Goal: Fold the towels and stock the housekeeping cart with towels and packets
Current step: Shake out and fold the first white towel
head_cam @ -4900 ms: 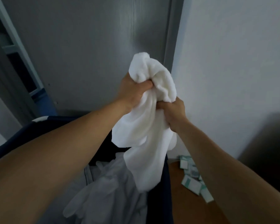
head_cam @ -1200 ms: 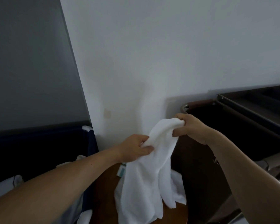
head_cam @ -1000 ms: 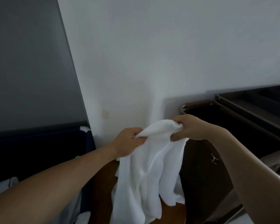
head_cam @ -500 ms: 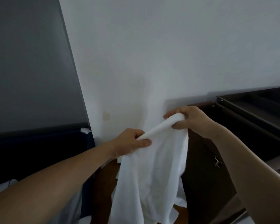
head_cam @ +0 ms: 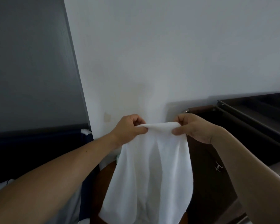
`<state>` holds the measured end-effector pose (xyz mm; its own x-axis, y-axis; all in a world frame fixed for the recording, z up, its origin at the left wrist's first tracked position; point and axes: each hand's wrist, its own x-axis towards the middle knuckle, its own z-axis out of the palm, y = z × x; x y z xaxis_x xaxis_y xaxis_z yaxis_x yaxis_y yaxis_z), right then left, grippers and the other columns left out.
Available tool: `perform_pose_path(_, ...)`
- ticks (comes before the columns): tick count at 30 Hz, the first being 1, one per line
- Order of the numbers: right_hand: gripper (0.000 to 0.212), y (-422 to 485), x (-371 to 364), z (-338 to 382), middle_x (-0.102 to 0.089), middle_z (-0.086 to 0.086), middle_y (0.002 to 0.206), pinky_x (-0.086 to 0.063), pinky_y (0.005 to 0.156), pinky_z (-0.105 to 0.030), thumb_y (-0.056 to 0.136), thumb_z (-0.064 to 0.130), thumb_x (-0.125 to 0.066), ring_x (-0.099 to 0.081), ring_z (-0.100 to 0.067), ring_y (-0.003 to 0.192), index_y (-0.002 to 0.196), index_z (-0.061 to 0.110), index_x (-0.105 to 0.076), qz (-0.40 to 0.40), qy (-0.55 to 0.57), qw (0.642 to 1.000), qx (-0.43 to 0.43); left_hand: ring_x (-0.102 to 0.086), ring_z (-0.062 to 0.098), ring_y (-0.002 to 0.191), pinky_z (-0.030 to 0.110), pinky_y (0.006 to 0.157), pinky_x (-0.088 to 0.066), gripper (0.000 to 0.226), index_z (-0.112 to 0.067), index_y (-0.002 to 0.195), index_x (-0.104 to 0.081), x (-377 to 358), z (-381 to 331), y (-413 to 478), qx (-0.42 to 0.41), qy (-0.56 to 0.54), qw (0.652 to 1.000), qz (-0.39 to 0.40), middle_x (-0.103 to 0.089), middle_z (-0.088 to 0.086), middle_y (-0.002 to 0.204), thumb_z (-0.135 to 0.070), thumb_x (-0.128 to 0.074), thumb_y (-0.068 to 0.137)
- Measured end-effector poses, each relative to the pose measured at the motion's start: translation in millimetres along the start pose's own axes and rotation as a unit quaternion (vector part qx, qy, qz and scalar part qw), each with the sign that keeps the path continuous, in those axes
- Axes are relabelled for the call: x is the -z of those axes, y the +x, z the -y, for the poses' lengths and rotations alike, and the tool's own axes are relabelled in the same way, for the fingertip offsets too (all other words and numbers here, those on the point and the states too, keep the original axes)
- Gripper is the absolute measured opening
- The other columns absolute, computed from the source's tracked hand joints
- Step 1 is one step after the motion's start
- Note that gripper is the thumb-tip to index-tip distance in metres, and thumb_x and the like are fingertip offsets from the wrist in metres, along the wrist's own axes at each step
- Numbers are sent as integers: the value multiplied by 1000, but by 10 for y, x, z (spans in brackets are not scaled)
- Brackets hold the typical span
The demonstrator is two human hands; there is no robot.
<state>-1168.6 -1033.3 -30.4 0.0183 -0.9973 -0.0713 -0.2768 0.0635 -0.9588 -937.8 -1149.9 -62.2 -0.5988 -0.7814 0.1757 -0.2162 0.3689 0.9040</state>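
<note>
A white towel (head_cam: 152, 172) hangs in front of me, held up by its top edge. My left hand (head_cam: 128, 128) pinches the edge's left end between thumb and fingers. My right hand (head_cam: 192, 128) pinches the right end the same way. The edge is stretched nearly level between both hands and the cloth falls loose below them. The dark housekeeping cart (head_cam: 242, 126) stands at the right, its top tray level with my right hand. The packets are mostly hidden behind the towel; only a pale sliver (head_cam: 117, 156) shows by my left wrist.
A white wall (head_cam: 168, 54) is straight ahead and a grey panel (head_cam: 27, 62) fills the left. A dark blue linen bin (head_cam: 39, 143) with white cloth (head_cam: 0, 186) in it stands at the lower left. A brown wooden surface (head_cam: 103, 180) lies under the towel.
Both hands have moved apart along the towel's edge and pulled it straight and level. Earlier the towel was bunched between them over the linen bin, and my view has turned right toward the cart.
</note>
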Motion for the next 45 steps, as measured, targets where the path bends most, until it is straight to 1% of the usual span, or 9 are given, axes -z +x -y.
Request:
perform_pose_path(6, 19, -24, 37, -95, -67, -7, 78, -55, 62, -26, 67, 13, -82, -66, -21, 72, 73, 14, -64, 7, -33, 999, -19, -56, 17, 72, 31, 69, -45, 6, -9, 83, -69, 86, -3, -38, 27, -68, 997, 31, -62, 10, 80, -8, -74, 83)
perform_pose_path(12, 24, -66, 136, -183, -64, -9, 77, -53, 68, -33, 67, 7, -81, -64, -25, 74, 74, 9, -57, -15, -66, 997, -46, -65, 21, 67, 32, 63, -54, 3, -10, 80, -69, 82, 0, -71, 127, -167, 977, 41, -69, 10, 77, -8, -72, 82)
perform_pose_path(17, 33, -156, 290, -197, -63, -7, 76, -50, 67, -32, 74, 17, -85, -61, -21, 72, 78, 0, -56, -60, -133, 986, -86, -62, 27, 65, 30, 58, -49, 11, -10, 76, -64, 282, 120, 52, 207, -131, 966, -86, -65, 12, 75, -14, -74, 76)
perform_pose_path(20, 32, -212, 407, -250, -67, -13, 80, -50, 72, -34, 80, 26, -81, -62, -21, 73, 85, -2, -65, -141, -201, 966, -83, -61, 27, 67, 22, 48, -42, 14, -6, 83, -65, 455, 303, 106, 231, -106, 955, -156, -66, 12, 82, -17, -72, 78)
perform_pose_path(31, 9, -76, 261, -312, -72, -14, 86, -55, 81, -43, 85, 22, -77, -67, -29, 81, 89, 14, -74, -373, -120, 920, -9, -58, 26, 73, 30, 63, -44, 35, 10, 92, -65, 409, 536, 81, 210, 2, 966, -154, -62, 16, 84, -23, -70, 82)
perform_pose_path(34, 12, 102, -93, -218, -64, 2, 79, -51, 63, -27, 92, 17, -68, -59, -14, 70, 103, 20, -68, -326, -111, 938, 45, -50, 20, 65, 28, 60, -38, 28, 1, 77, -64, 150, 225, 61, 122, 68, 988, -61, -55, 8, 72, -25, -71, 85)
perform_pose_path(38, 54, 188, -531, -42, -61, 8, 90, -41, 61, -7, 94, 21, -64, -59, -6, 79, 143, 27, -41, -72, -262, 962, 22, -55, 16, 65, 31, 61, -46, 23, -5, 78, -66, -86, -243, 39, 37, 32, 997, 54, -62, 7, 73, -26, -75, 85)
perform_pose_path(41, 7, 151, -618, 50, -56, 7, 78, -37, 55, -11, 96, 23, -61, -54, -11, 74, 98, 16, -62, -60, -317, 946, 25, -64, 20, 79, 40, 77, -55, 24, -3, 95, -70, -20, -356, -20, 27, -9, 994, 101, -71, 17, 91, -23, -77, 84)
perform_pose_path(45, 21, 49, -513, 330, -53, 0, 67, -36, 56, -26, 95, 23, -63, -47, -12, 62, 81, 9, -60, -167, -267, 944, 95, -62, 32, 85, 45, 80, -52, 31, 10, 108, -62, 27, -154, -169, 58, -43, 991, 112, -66, 25, 99, -12, -72, 87)
